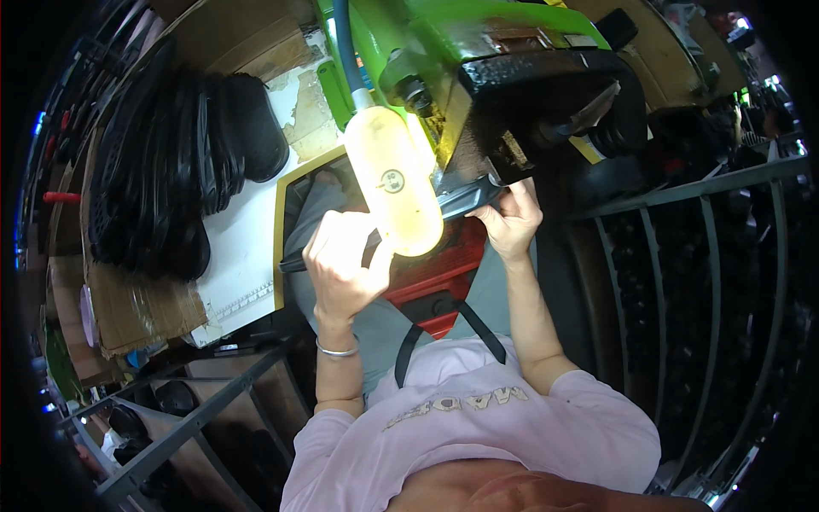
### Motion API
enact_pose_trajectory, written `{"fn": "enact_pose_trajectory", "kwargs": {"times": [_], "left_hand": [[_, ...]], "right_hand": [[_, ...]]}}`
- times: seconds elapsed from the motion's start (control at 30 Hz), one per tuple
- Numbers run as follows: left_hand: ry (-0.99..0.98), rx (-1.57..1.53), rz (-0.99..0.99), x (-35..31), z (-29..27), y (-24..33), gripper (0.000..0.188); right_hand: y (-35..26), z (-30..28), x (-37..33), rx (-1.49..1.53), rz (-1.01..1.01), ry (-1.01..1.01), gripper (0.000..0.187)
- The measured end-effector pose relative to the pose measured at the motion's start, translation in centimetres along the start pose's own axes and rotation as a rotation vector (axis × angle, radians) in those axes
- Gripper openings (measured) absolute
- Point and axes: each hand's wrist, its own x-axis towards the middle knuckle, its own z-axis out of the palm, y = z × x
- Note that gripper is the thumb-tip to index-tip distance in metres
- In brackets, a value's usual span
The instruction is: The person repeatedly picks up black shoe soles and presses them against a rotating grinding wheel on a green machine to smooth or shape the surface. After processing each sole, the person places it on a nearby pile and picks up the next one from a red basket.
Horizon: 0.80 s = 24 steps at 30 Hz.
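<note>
A dark, glossy, flat piece (467, 199), like a black shoe part, spans the space between my two hands under the machine's black head. My left hand (345, 260) is closed around its left end, with the fingers curled over. At the other end my right hand (514, 220) pinches its edge between thumb and fingers, close to the bottom of the black machine head (529, 94). A lit, pale yellow lamp (394, 183) hangs in front and hides the piece's middle and part of my left fingertips.
The green machine body (375, 38) rises ahead. On the left, black shoe-sole-shaped pieces (171, 154) stand stacked in a cardboard box (141, 311) beside a white tabletop (243, 247) with a yellow edge. Metal racks (708, 188) flank me; a red surface (439, 277) lies between my legs.
</note>
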Motion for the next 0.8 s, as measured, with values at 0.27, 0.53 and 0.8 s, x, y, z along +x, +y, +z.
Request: {"fn": "enact_pose_trajectory", "kwargs": {"times": [0.27,0.53,0.8], "left_hand": [[-0.148,-0.391,-0.336,-0.3,3.6,-1.2,0.007],[-0.187,-0.256,-0.244,0.4,3.1,0.2,0.009],[-0.219,-0.15,-0.442,-1.0,1.8,0.2,0.01]], "right_hand": [[-0.7,-0.7,0.9,-0.038,-0.061,-0.029,0.067],[-2.0,-1.7,0.9,-0.147,-0.098,-0.062,0.063],[-2.5,-2.8,1.0,-0.058,-0.047,-0.017,0.065]]}}
